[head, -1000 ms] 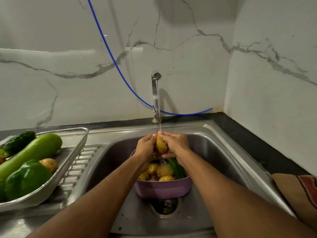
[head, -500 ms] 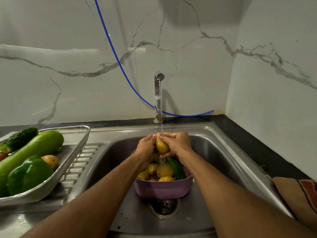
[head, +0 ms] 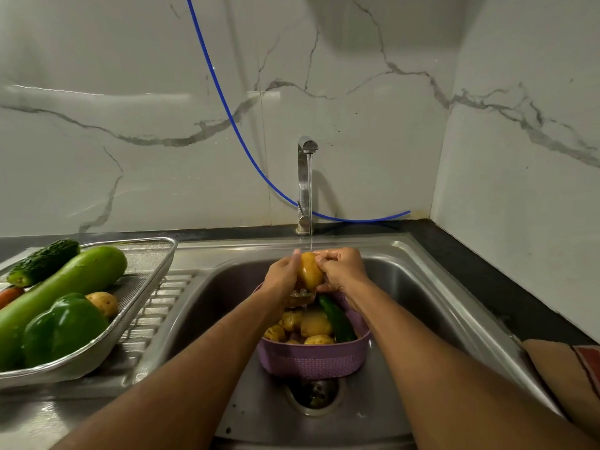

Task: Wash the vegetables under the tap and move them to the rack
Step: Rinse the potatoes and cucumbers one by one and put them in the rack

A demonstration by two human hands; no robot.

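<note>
A yellow potato (head: 310,271) is held under the thin stream from the tap (head: 305,177). My left hand (head: 281,277) grips its left side and my right hand (head: 341,269) grips its right side. Below them a purple basket (head: 313,360) stands in the sink (head: 422,303) with several potatoes (head: 313,324) and a green cucumber (head: 337,319). The steel rack (head: 143,293) on the left drainboard holds a green pepper (head: 63,328), a long pale gourd (head: 65,284), a dark bumpy cucumber (head: 43,263), a potato (head: 103,303) and a carrot end (head: 9,295).
A blue hose (head: 227,112) hangs across the marble wall and runs behind the tap. The drain (head: 314,393) lies just in front of the basket. A folded cloth (head: 565,375) rests on the dark counter at the right.
Both hands have kept the potato under the stream, turning it slightly. The view has shifted a little; nothing else has moved.
</note>
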